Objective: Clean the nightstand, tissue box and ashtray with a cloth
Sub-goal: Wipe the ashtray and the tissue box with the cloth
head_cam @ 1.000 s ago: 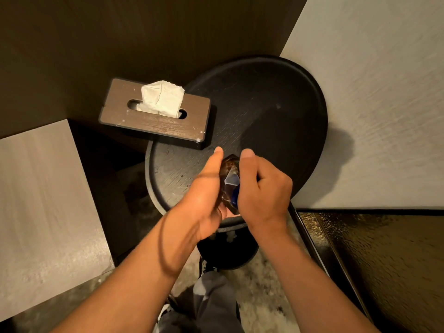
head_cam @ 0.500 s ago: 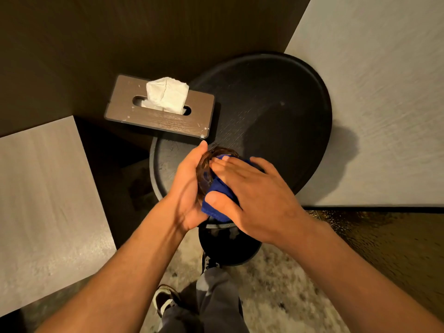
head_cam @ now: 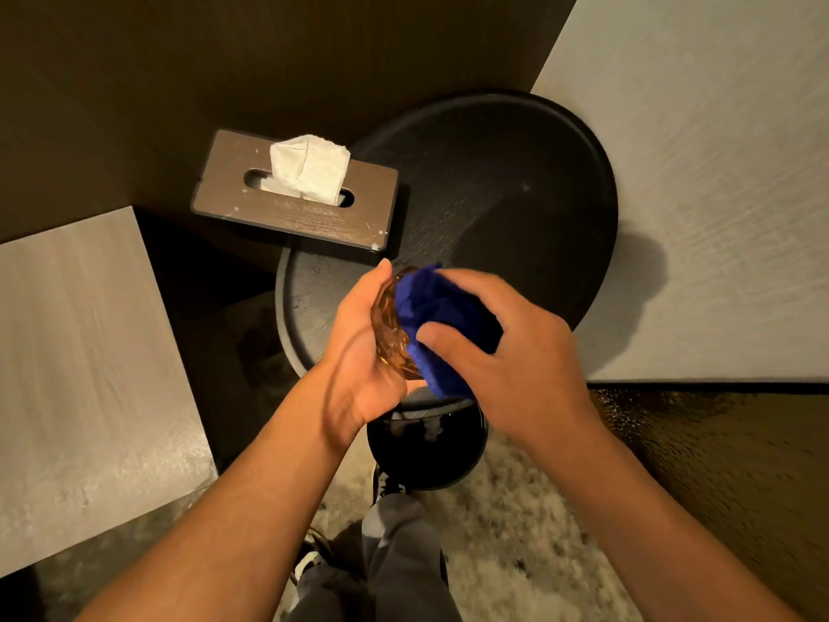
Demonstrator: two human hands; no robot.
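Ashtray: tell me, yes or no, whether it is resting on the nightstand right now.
No: the left hand holds the amber glass ashtray up above the round black nightstand while the right hand presses the blue cloth into it.

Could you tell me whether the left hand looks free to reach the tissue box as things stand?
Probably not at once: the left hand is gripping the amber ashtray while the right hand presses the blue cloth into it. The path to the tissue box looks clear.

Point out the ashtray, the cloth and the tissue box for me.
ashtray (head_cam: pixel 389 327): head view, amber glass side showing beside the left palm.
cloth (head_cam: pixel 442 307): head view, blue fold under the right fingers.
tissue box (head_cam: pixel 314 222): head view, wooden lid below the slot.
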